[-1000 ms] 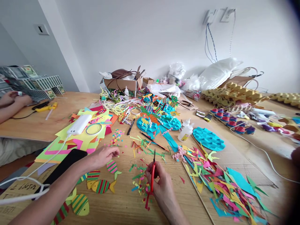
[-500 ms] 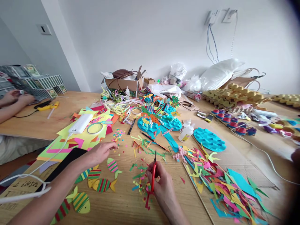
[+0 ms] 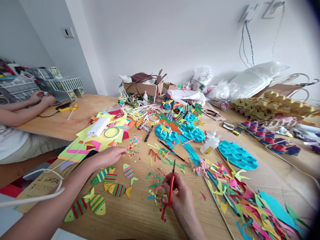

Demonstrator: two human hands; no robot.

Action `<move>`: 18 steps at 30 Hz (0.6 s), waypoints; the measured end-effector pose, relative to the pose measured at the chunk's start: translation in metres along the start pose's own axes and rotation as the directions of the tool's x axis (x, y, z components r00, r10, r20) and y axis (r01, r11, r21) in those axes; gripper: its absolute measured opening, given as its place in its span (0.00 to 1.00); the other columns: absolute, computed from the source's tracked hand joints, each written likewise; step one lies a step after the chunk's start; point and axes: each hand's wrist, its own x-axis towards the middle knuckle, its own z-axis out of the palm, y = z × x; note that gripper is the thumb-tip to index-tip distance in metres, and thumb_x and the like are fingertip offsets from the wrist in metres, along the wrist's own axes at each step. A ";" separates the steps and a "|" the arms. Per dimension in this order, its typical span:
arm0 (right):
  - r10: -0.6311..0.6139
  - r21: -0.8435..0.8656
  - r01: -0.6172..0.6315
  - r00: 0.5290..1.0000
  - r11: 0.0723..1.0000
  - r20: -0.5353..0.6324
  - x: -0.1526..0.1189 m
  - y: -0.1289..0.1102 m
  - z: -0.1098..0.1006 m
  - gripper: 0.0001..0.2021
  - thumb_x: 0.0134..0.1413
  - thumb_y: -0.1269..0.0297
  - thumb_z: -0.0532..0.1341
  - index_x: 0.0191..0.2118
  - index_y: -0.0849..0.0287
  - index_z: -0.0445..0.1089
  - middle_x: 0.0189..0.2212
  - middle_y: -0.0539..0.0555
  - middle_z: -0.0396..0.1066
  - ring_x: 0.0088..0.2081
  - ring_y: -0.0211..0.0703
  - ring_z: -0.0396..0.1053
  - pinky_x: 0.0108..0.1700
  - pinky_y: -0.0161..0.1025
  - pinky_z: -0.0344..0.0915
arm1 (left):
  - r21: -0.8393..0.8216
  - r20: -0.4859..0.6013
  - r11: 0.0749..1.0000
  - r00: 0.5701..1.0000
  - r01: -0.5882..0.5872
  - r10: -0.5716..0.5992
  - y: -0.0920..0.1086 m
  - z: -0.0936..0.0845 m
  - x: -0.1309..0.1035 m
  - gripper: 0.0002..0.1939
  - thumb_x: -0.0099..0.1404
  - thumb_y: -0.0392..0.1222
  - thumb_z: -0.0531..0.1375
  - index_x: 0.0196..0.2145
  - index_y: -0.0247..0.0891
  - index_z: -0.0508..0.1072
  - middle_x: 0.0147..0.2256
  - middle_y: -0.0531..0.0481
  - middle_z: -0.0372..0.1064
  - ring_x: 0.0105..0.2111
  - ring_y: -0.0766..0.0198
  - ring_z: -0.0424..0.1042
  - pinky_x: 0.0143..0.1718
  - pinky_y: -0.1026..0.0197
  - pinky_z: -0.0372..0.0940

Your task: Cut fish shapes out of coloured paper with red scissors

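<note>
My right hand (image 3: 181, 196) holds red-handled scissors (image 3: 171, 186), blades pointing away from me, over small paper scraps (image 3: 157, 191). A dark pink paper strip (image 3: 163, 211) hangs below its fingers. My left hand (image 3: 113, 156) rests near a small pile of coloured paper dots (image 3: 134, 141), its fingertips bent together; whether anything is between them is too small to tell. Striped paper fish (image 3: 118, 190) lie on the table below my left forearm. Yellow and bright paper sheets (image 3: 82, 145) lie left of it, under a white power strip (image 3: 99, 126).
White glue bottles (image 3: 210, 145) stand beside a blue egg-carton piece (image 3: 237, 155). Many paper offcuts (image 3: 260, 213) lie at the right near a long stick (image 3: 218, 206). Blue carton shapes (image 3: 166, 133) lie ahead. At far left, another person's hands (image 3: 43, 98) are near grey models.
The view has swung left, so things appear further right. My left hand has moved slightly towards the paper dots. My right hand still holds the scissors.
</note>
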 end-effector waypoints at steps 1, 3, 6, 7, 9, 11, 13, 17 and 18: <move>-0.004 -0.009 0.004 1.000 1.000 -0.002 0.000 0.000 0.000 0.05 0.47 0.62 0.56 0.27 0.58 0.63 0.20 0.51 0.68 0.21 0.39 0.64 0.24 0.33 0.61 | -0.029 -0.047 0.999 0.999 0.015 -0.016 0.000 -0.007 0.002 0.10 0.54 0.36 0.52 0.31 0.41 0.73 0.32 0.52 0.73 0.36 0.60 0.69 0.40 0.60 0.61; -0.022 -0.015 0.022 1.000 1.000 -0.001 0.000 0.000 0.000 0.06 0.47 0.62 0.56 0.27 0.58 0.63 0.20 0.51 0.68 0.21 0.39 0.64 0.24 0.33 0.60 | -0.104 -0.139 0.994 0.990 0.022 -0.036 0.000 -0.020 0.005 0.09 0.55 0.38 0.53 0.31 0.40 0.72 0.32 0.51 0.73 0.36 0.59 0.70 0.40 0.59 0.62; -0.048 -0.008 0.048 0.999 0.999 0.007 0.000 0.005 0.002 0.06 0.47 0.62 0.56 0.27 0.58 0.63 0.19 0.51 0.68 0.21 0.39 0.64 0.24 0.32 0.61 | -0.232 -0.265 0.973 0.963 -0.011 -0.052 0.000 -0.037 0.010 0.09 0.56 0.41 0.53 0.33 0.37 0.69 0.32 0.49 0.72 0.34 0.60 0.71 0.35 0.59 0.65; -0.051 -0.006 0.051 0.999 0.999 0.008 -0.001 0.007 0.002 0.06 0.48 0.62 0.56 0.27 0.58 0.63 0.19 0.51 0.68 0.21 0.39 0.64 0.24 0.31 0.61 | -0.270 -0.304 0.962 0.951 -0.030 -0.056 -0.001 -0.041 0.012 0.09 0.56 0.42 0.53 0.33 0.37 0.68 0.32 0.48 0.71 0.33 0.61 0.71 0.33 0.59 0.65; -0.047 0.003 0.047 0.999 0.999 0.012 -0.001 0.013 0.003 0.07 0.49 0.61 0.57 0.28 0.58 0.63 0.20 0.51 0.69 0.21 0.39 0.65 0.24 0.31 0.62 | -0.330 -0.374 0.941 0.925 -0.072 -0.060 -0.004 -0.048 0.017 0.10 0.56 0.44 0.53 0.33 0.36 0.67 0.31 0.48 0.71 0.30 0.62 0.71 0.31 0.59 0.65; -0.039 0.014 0.039 0.999 0.999 0.022 -0.002 0.018 0.005 0.08 0.50 0.60 0.57 0.29 0.59 0.64 0.21 0.51 0.69 0.22 0.39 0.66 0.25 0.30 0.63 | -0.363 -0.434 0.925 0.899 -0.108 -0.065 -0.009 -0.054 0.024 0.10 0.57 0.44 0.54 0.34 0.36 0.66 0.30 0.49 0.70 0.29 0.63 0.71 0.31 0.59 0.66; -0.040 0.030 0.039 0.999 0.999 0.022 -0.003 0.022 0.009 0.09 0.51 0.58 0.56 0.29 0.59 0.64 0.21 0.52 0.70 0.22 0.39 0.67 0.26 0.30 0.63 | -0.370 -0.476 0.921 0.876 -0.122 -0.075 -0.016 -0.061 0.033 0.11 0.58 0.44 0.54 0.36 0.35 0.66 0.31 0.49 0.70 0.29 0.64 0.71 0.32 0.59 0.66; -0.028 0.065 0.034 0.996 0.997 -0.082 -0.005 0.029 0.021 0.15 0.51 0.51 0.55 0.31 0.59 0.65 0.21 0.54 0.71 0.20 0.40 0.67 0.24 0.30 0.63 | -0.308 -0.503 0.949 0.858 -0.063 -0.107 -0.033 -0.074 0.056 0.13 0.63 0.43 0.54 0.42 0.34 0.67 0.37 0.47 0.69 0.34 0.62 0.71 0.34 0.55 0.67; -0.027 0.056 0.033 0.994 0.998 -0.106 -0.006 0.031 0.023 0.16 0.51 0.49 0.55 0.31 0.59 0.65 0.20 0.54 0.71 0.20 0.40 0.67 0.24 0.31 0.63 | -0.278 -0.496 0.960 0.861 -0.030 -0.116 -0.039 -0.076 0.063 0.13 0.63 0.43 0.54 0.44 0.34 0.67 0.39 0.47 0.69 0.35 0.61 0.71 0.35 0.54 0.67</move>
